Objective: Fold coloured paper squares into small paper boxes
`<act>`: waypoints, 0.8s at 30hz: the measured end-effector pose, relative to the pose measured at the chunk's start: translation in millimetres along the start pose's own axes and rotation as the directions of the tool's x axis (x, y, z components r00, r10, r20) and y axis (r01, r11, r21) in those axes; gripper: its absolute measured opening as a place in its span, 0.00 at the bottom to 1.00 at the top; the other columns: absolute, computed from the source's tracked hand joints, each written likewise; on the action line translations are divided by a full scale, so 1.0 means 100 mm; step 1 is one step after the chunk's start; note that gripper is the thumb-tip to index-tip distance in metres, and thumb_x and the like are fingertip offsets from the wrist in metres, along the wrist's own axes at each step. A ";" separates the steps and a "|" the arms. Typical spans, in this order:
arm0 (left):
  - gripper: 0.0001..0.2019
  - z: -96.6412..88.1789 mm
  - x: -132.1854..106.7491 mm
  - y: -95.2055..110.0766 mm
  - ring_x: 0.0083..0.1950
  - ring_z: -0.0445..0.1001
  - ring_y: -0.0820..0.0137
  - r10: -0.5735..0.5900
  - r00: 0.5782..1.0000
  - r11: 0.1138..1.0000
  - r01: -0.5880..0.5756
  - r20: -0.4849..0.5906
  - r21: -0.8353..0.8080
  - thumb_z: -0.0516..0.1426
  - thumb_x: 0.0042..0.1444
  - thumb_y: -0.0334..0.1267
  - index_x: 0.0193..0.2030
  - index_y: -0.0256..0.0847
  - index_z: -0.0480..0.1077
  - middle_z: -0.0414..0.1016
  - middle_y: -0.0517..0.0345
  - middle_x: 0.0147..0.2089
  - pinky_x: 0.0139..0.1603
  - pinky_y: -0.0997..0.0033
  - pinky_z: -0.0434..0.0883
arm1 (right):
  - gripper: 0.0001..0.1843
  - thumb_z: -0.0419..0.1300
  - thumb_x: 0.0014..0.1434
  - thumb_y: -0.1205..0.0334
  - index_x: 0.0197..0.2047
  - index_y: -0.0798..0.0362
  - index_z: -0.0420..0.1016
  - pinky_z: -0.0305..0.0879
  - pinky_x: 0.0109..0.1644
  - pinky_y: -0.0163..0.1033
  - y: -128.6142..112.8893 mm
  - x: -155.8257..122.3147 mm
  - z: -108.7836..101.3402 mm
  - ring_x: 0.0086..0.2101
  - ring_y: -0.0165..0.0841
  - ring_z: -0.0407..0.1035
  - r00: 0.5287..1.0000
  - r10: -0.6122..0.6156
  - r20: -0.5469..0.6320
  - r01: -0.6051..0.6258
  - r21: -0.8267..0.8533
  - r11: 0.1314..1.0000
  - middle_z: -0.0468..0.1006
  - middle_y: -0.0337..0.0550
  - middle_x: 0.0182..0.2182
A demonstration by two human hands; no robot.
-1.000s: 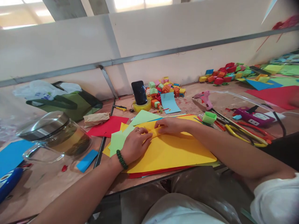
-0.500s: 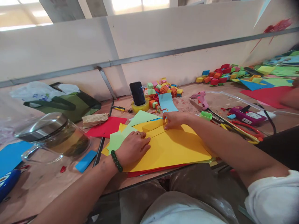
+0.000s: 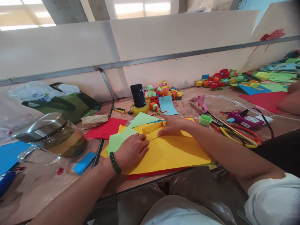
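Observation:
A large yellow paper sheet lies on a stack of coloured sheets at the table's near edge. Its far part is folded over into a flap. My left hand, with a ring and a green bead bracelet, lies flat on the sheet's left part, fingers stretched toward the fold. My right hand presses flat on the fold's right end, fingers pointing left. Neither hand grips anything. Light green sheets stick out beside my left hand.
A glass jar with a metal lid lies at the left, a green bag behind it. A phone stands on a tape roll beside small paper boxes. A pink glue gun, a green paper box and scissors lie at the right.
My right hand slid right along the fold, then came back a little to press it. My left hand flattened on the sheet. The view drifted slightly.

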State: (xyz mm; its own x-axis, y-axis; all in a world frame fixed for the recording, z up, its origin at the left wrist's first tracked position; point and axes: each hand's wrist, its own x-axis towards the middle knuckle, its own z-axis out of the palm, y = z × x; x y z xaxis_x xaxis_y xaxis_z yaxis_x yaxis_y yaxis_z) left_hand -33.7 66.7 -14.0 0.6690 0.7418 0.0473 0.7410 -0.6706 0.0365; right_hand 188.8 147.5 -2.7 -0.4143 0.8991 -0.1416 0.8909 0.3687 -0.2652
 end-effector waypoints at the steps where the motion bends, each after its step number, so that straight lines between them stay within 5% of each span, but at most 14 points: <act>1: 0.12 0.01 0.00 0.00 0.44 0.73 0.62 -0.006 1.000 1.000 0.006 -0.003 -0.009 0.51 0.61 0.35 0.36 0.39 0.75 0.75 0.48 0.42 0.48 0.60 0.70 | 0.49 0.64 0.45 0.39 0.65 0.53 0.55 0.65 0.47 0.42 -0.02 0.02 0.05 0.50 0.49 0.70 1.000 -0.020 -0.017 0.020 -0.007 1.000 0.75 0.55 0.52; 8: 0.11 0.03 -0.01 0.01 0.44 0.72 0.62 -0.003 1.000 0.999 0.003 0.003 -0.035 0.52 0.61 0.36 0.35 0.39 0.74 0.74 0.49 0.41 0.48 0.61 0.69 | 0.50 0.67 0.42 0.41 0.64 0.53 0.57 0.65 0.50 0.43 0.22 0.14 0.13 0.53 0.49 0.68 0.998 -0.040 0.053 0.042 -0.038 0.998 0.71 0.55 0.56; 13: 0.11 0.03 -0.02 -0.01 0.44 0.73 0.62 -0.001 1.000 1.000 0.001 -0.012 -0.019 0.51 0.61 0.36 0.36 0.38 0.75 0.75 0.48 0.42 0.48 0.62 0.70 | 0.39 0.67 0.44 0.51 0.60 0.50 0.66 0.66 0.42 0.36 0.37 0.15 0.02 0.42 0.40 0.73 0.973 -0.196 0.124 0.180 0.125 0.976 0.78 0.46 0.45; 16: 0.11 0.05 -0.02 -0.04 0.43 0.73 0.63 0.012 1.000 1.000 -0.012 -0.019 -0.020 0.51 0.61 0.35 0.34 0.39 0.75 0.75 0.49 0.43 0.47 0.62 0.70 | 0.28 0.63 0.49 0.50 0.52 0.54 0.73 0.64 0.39 0.34 0.34 0.22 0.06 0.38 0.36 0.71 0.970 -0.241 -0.028 0.241 0.211 0.947 0.78 0.45 0.41; 19: 0.10 0.08 0.00 -0.07 0.44 0.73 0.63 -0.003 0.996 0.999 -0.001 -0.088 -0.045 0.53 0.60 0.36 0.32 0.40 0.74 0.75 0.49 0.46 0.48 0.61 0.70 | 0.11 0.61 0.51 0.56 0.34 0.55 0.76 0.59 0.33 0.32 0.26 0.28 0.14 0.31 0.32 0.67 0.960 -0.227 -0.164 0.259 0.211 0.943 0.75 0.40 0.29; 22: 0.06 0.10 0.03 -0.08 0.48 0.72 0.61 -0.093 0.968 0.993 0.074 -0.232 -0.086 0.58 0.56 0.37 0.38 0.40 0.73 0.74 0.48 0.49 0.51 0.58 0.69 | 0.09 0.58 0.53 0.57 0.29 0.55 0.73 0.56 0.30 0.31 0.14 0.24 0.17 0.28 0.29 0.63 0.945 -0.263 -0.193 0.303 0.215 0.928 0.70 0.36 0.23; 24: 0.14 0.10 0.04 -0.08 0.50 0.70 0.58 -0.169 0.937 0.984 0.145 -0.305 -0.103 0.61 0.53 0.39 0.46 0.39 0.70 0.74 0.48 0.50 0.52 0.54 0.67 | 0.11 0.57 0.55 0.56 0.30 0.55 0.71 0.55 0.30 0.31 0.03 0.15 0.17 0.27 0.28 0.62 0.915 -0.327 -0.235 0.381 0.238 0.894 0.68 0.35 0.23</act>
State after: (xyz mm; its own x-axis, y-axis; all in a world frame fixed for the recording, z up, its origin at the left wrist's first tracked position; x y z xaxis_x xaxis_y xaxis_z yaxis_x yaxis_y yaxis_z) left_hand -36.1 74.7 -23.9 0.4834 0.8055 0.3428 0.8199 -0.5538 0.1451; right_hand 182.3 158.2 -22.3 -0.6267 0.7578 0.1816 0.5941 0.6154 -0.5180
